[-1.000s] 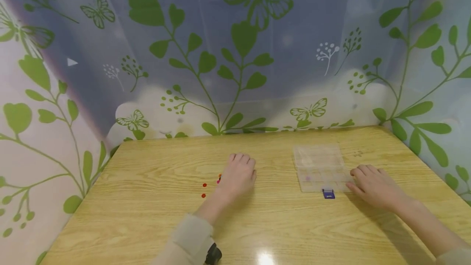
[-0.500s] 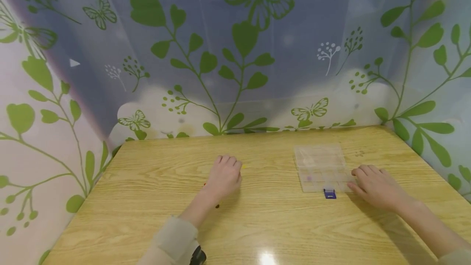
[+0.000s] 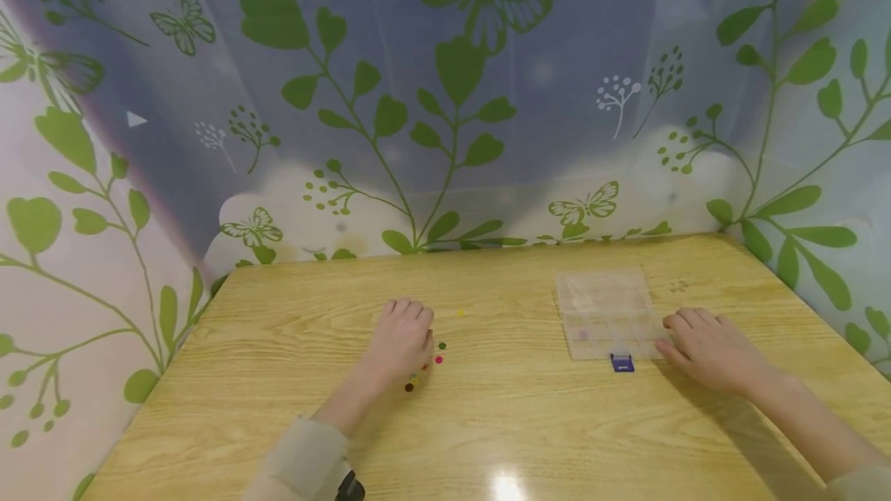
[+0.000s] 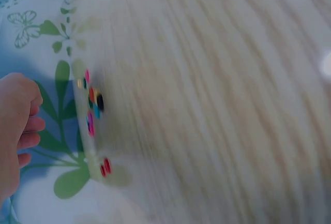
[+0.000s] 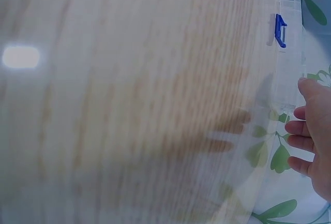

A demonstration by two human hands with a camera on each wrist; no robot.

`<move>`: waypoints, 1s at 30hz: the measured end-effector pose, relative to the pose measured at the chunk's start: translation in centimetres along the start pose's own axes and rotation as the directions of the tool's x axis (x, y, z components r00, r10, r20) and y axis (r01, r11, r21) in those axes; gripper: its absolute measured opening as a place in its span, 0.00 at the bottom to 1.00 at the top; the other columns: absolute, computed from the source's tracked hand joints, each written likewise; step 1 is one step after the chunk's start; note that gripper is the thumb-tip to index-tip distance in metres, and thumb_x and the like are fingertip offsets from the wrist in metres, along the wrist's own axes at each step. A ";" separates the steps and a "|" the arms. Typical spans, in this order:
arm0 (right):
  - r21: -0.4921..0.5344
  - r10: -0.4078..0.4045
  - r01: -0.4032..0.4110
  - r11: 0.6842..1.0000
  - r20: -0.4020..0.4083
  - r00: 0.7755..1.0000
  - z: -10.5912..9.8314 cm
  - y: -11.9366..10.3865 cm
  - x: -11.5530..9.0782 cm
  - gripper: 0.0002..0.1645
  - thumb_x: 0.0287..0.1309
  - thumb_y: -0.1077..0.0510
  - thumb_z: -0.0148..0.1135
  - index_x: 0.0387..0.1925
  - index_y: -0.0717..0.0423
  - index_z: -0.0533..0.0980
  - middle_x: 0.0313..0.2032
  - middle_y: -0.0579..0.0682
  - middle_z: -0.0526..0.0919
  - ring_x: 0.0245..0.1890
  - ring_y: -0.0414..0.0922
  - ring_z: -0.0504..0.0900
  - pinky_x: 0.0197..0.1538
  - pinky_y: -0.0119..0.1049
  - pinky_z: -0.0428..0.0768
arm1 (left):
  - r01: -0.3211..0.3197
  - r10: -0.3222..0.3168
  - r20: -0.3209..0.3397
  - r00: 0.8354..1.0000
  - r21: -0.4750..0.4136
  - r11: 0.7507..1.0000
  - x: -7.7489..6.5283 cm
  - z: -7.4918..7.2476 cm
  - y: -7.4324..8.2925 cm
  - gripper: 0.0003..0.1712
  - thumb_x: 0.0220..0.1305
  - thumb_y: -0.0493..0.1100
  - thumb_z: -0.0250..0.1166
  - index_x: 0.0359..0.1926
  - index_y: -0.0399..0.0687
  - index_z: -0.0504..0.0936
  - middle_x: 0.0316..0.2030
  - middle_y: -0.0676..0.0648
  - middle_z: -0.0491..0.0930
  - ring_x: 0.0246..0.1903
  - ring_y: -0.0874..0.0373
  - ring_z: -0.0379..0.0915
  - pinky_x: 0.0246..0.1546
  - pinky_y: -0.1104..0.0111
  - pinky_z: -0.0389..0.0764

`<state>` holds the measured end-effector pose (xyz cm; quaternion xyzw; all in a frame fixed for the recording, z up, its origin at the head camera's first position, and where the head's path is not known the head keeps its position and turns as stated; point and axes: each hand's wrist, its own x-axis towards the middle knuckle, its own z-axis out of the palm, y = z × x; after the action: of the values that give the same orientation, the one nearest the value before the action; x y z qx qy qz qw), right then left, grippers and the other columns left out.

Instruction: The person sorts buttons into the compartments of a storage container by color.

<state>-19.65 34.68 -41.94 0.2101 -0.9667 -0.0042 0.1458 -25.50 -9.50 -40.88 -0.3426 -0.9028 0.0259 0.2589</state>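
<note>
Several small round coloured discs lie scattered on the table, among them a dark brown disc [image 3: 409,387], a pink disc [image 3: 438,360] and a green disc [image 3: 442,345]. My left hand [image 3: 398,340] is just over them, fingers loosely bent, nothing visible in its grasp, and it hides some of the discs. Two red discs [image 4: 106,167] show in the left wrist view. On the right lies a clear plastic compartment box [image 3: 597,346], lid folded back, with a blue latch [image 3: 623,362] at its front. My right hand [image 3: 713,354] rests beside it, thumb and fingertips right at the box's right edge.
A lone yellow disc [image 3: 460,313] lies farther back on the wooden table [image 3: 515,416]. Some faint small pieces [image 3: 678,286] sit behind the right hand. A patterned curtain [image 3: 543,114] stands along the back and sides.
My left hand has moved left over the table, bringing the yellow, green, pink and dark brown discs into sight on its right. The right hand and the box stay in place.
</note>
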 end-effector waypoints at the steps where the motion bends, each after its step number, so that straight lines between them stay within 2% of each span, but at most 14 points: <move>1: 0.000 -0.002 0.002 1.000 -0.001 1.000 0.0 0.0 0.0 0.19 0.57 0.52 0.61 0.41 0.65 0.73 0.37 0.58 0.76 0.41 0.60 0.75 0.40 0.55 0.72 | 0.007 -0.007 0.006 1.000 -0.011 1.000 -0.2 0.0 -0.2 0.08 0.53 0.39 0.64 0.34 0.40 0.77 0.30 0.46 0.77 0.35 0.52 0.71 0.41 0.62 0.70; 5: -0.006 -0.013 0.013 1.000 -0.015 1.000 -0.1 0.0 0.0 0.19 0.57 0.52 0.61 0.40 0.64 0.73 0.36 0.58 0.76 0.40 0.59 0.75 0.39 0.55 0.72 | 0.028 -0.027 0.023 0.999 -0.044 0.999 -1.1 0.1 -1.1 0.07 0.53 0.37 0.61 0.34 0.40 0.78 0.30 0.45 0.77 0.36 0.51 0.71 0.43 0.60 0.71; 11: 0.006 -0.007 0.007 1.000 -0.002 1.000 -0.3 0.0 0.0 0.19 0.57 0.52 0.60 0.41 0.65 0.73 0.37 0.58 0.76 0.41 0.60 0.75 0.40 0.55 0.72 | 0.045 -0.041 0.103 0.994 -0.039 0.998 -2.0 0.3 -2.1 0.09 0.54 0.38 0.61 0.37 0.40 0.78 0.32 0.46 0.77 0.37 0.51 0.70 0.45 0.59 0.70; 17: 0.015 0.006 -0.007 1.000 0.012 1.000 -0.4 -0.1 -0.1 0.19 0.57 0.53 0.61 0.42 0.65 0.72 0.37 0.58 0.75 0.41 0.60 0.74 0.40 0.55 0.72 | -0.003 0.003 0.125 0.992 0.000 1.000 -2.4 0.7 -2.5 0.06 0.56 0.41 0.62 0.33 0.44 0.78 0.29 0.49 0.76 0.33 0.55 0.69 0.40 0.63 0.70; 23: 0.001 -0.004 0.004 1.000 0.011 1.000 -0.5 0.1 0.1 0.19 0.57 0.54 0.61 0.42 0.66 0.72 0.38 0.59 0.76 0.42 0.59 0.74 0.41 0.55 0.72 | -0.032 0.030 0.161 0.987 0.012 0.999 -2.5 1.1 -2.4 0.06 0.56 0.43 0.61 0.32 0.45 0.78 0.29 0.50 0.75 0.32 0.56 0.68 0.37 0.65 0.70; 30: 0.005 -0.002 0.002 1.000 0.022 1.000 -0.3 0.1 0.0 0.19 0.57 0.53 0.61 0.41 0.65 0.72 0.37 0.58 0.76 0.42 0.59 0.74 0.40 0.55 0.72 | -0.065 0.061 0.194 0.979 0.012 0.998 -2.3 1.3 -1.8 0.12 0.58 0.45 0.60 0.39 0.42 0.81 0.31 0.49 0.77 0.33 0.55 0.68 0.38 0.64 0.70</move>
<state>-19.64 34.77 -41.59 0.2112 -0.9681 -0.0044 0.1350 -25.80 -12.16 -42.58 -0.3643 -0.9121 0.0756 0.1719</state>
